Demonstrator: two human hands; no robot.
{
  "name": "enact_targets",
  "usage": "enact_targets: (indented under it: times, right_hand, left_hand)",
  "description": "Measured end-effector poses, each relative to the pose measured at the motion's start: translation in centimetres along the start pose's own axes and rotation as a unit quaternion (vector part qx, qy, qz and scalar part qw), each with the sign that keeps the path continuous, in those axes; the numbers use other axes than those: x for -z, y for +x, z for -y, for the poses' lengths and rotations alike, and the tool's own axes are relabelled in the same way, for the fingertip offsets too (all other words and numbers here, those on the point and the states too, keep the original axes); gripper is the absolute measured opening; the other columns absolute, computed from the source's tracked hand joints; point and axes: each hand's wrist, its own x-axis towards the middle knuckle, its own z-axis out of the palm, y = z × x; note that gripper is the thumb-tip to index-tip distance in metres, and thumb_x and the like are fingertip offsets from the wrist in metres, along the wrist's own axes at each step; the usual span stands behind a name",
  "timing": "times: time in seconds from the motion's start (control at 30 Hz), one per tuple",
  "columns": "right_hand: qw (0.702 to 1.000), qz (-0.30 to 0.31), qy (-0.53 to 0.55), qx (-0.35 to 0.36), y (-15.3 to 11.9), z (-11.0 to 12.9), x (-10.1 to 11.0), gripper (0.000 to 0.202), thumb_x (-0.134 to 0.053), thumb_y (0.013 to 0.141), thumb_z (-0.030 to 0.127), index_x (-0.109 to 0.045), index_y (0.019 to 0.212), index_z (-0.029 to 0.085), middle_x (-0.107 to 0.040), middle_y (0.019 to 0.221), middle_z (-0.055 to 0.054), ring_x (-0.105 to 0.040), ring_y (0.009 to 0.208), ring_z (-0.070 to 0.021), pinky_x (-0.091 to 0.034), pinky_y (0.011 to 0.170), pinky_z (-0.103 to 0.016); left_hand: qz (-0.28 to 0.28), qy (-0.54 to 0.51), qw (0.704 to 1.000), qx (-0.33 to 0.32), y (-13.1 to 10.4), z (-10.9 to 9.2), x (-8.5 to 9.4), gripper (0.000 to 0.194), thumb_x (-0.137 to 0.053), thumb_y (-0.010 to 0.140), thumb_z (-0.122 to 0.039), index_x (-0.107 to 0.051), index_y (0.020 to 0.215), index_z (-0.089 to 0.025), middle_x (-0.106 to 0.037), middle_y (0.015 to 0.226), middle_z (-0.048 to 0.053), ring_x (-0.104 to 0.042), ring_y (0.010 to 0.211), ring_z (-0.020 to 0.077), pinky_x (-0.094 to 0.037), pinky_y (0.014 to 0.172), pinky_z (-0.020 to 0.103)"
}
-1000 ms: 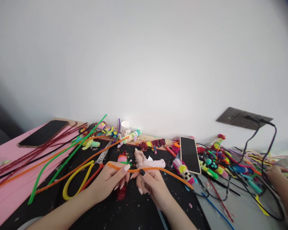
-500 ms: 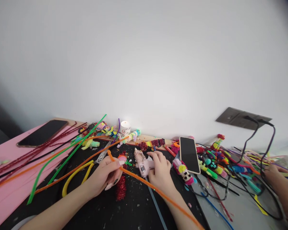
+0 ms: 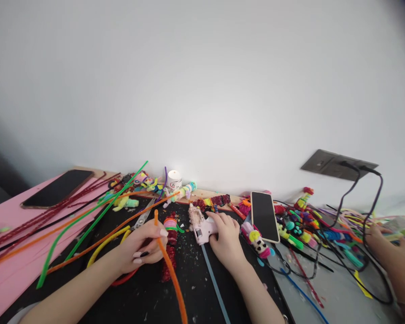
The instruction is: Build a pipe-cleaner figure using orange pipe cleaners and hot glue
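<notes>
Between thumb and fingers of my left hand is an orange pipe cleaner, its short end sticking up and its long end hanging toward me. My right hand is wrapped round the handle of a pale pink hot glue gun that lies on the black mat. A grey-blue glue stick trails from the back of the gun. Just right of my left hand lies a dark red tinsel figure with an orange and pink band. Scissors lie partly hidden behind my left hand.
Green pipe cleaners and dark red strands cross a pink sheet at left, near a dark phone. A pale-framed phone stands right of centre. Black cables hang from a wall socket. Another person's hand works at far right.
The orange pipe cleaner has swung from lying across my right forearm to hanging down between my hands. My right hand stays on the glue gun.
</notes>
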Motion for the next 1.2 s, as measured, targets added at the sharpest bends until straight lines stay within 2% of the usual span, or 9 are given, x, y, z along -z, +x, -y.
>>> enact_targets:
  times: [0.13,0.27,0.33,0.4,0.5,0.57,0.63,0.87,1.2]
  right_hand:
    - [0.997,-0.045,0.066,0.003,0.3,-0.1,0.4,0.059,-0.047,0.066,0.003,-0.054,0.122,0.019,-0.060,0.111,-0.009,-0.052,0.109,-0.0249,-0.031,0.096,-0.043]
    - [0.979,-0.047,0.198,0.024,0.4,0.2,0.8,0.046,-0.051,0.077,0.015,-0.053,0.122,0.020,-0.061,0.113,-0.009,-0.054,0.105,-0.0254,-0.038,0.093,-0.041]
    - [0.957,-0.027,0.288,0.001,0.3,0.3,0.7,0.035,-0.053,0.079,0.020,-0.058,0.114,0.020,-0.064,0.101,-0.007,-0.058,0.092,-0.0233,-0.045,0.082,-0.035]
    - [0.930,0.001,0.365,-0.041,0.2,0.3,0.3,0.024,-0.056,0.079,0.026,-0.062,0.101,0.019,-0.064,0.080,-0.004,-0.058,0.070,-0.0196,-0.047,0.064,-0.030]
    - [0.890,0.053,0.447,-0.076,-0.1,0.1,-0.5,0.023,-0.060,0.078,0.038,-0.060,0.090,0.019,-0.052,0.053,0.004,-0.043,0.043,-0.0126,-0.038,0.043,-0.025]
    - [0.861,0.100,0.492,-0.080,-0.4,0.1,-1.0,0.027,-0.063,0.076,0.043,-0.059,0.087,0.019,-0.045,0.047,0.007,-0.035,0.037,-0.0093,-0.032,0.038,-0.022]
    - [0.832,0.141,0.529,-0.088,-0.7,0.2,-1.4,0.029,-0.067,0.074,0.043,-0.058,0.087,0.019,-0.043,0.046,0.009,-0.033,0.036,-0.0078,-0.030,0.038,-0.020]
    - [0.791,0.185,0.574,-0.101,-1.1,0.3,-2.1,0.035,-0.075,0.070,0.041,-0.058,0.091,0.019,-0.043,0.049,0.009,-0.034,0.037,-0.0057,-0.030,0.038,-0.018]
    - [0.791,0.186,0.570,-0.119,-1.0,0.6,-2.0,0.040,-0.073,0.069,0.047,-0.055,0.090,0.018,-0.042,0.046,0.010,-0.034,0.035,-0.0061,-0.030,0.037,-0.018]
  left_hand:
    - [0.032,0.016,0.998,0.060,0.1,0.3,0.2,0.054,-0.057,0.073,-0.030,-0.029,0.029,-0.018,-0.016,0.021,-0.008,-0.019,0.017,0.0033,-0.006,0.026,0.017]
    - [0.023,0.043,0.994,0.099,0.4,0.6,-0.1,0.048,-0.058,0.077,-0.025,-0.038,0.034,-0.018,-0.026,0.023,-0.008,-0.018,0.017,0.0032,-0.007,0.023,0.017]
    - [0.014,0.069,0.991,0.115,0.5,0.7,-0.2,0.050,-0.057,0.080,-0.026,-0.040,0.034,-0.017,-0.027,0.023,-0.008,-0.017,0.017,0.0032,-0.008,0.023,0.018]
    - [0.009,0.100,0.987,0.129,0.4,0.7,-0.3,0.052,-0.057,0.081,-0.029,-0.040,0.033,-0.017,-0.026,0.022,-0.008,-0.018,0.016,0.0039,-0.008,0.023,0.018]
    - [0.011,0.122,0.981,0.149,0.3,0.6,-0.3,0.053,-0.057,0.080,-0.032,-0.039,0.032,-0.018,-0.026,0.022,-0.007,-0.020,0.016,0.0046,-0.009,0.023,0.019]
    - [0.012,0.125,0.979,0.160,0.2,0.5,-0.3,0.053,-0.057,0.081,-0.033,-0.039,0.033,-0.017,-0.026,0.022,-0.007,-0.019,0.016,0.0042,-0.008,0.023,0.019]
    - [0.017,0.126,0.978,0.166,0.1,0.5,-0.3,0.053,-0.056,0.081,-0.032,-0.040,0.033,-0.017,-0.025,0.022,-0.007,-0.019,0.016,0.0040,-0.008,0.023,0.019]
    - [0.028,0.113,0.976,0.181,0.2,0.4,-0.5,0.050,-0.058,0.078,-0.033,-0.042,0.034,-0.017,-0.028,0.022,-0.007,-0.022,0.016,0.0051,-0.010,0.022,0.018]
    - [0.036,0.114,0.975,0.188,0.1,0.4,-0.6,0.049,-0.059,0.076,-0.034,-0.041,0.034,-0.017,-0.028,0.022,-0.007,-0.022,0.016,0.0051,-0.011,0.022,0.018]
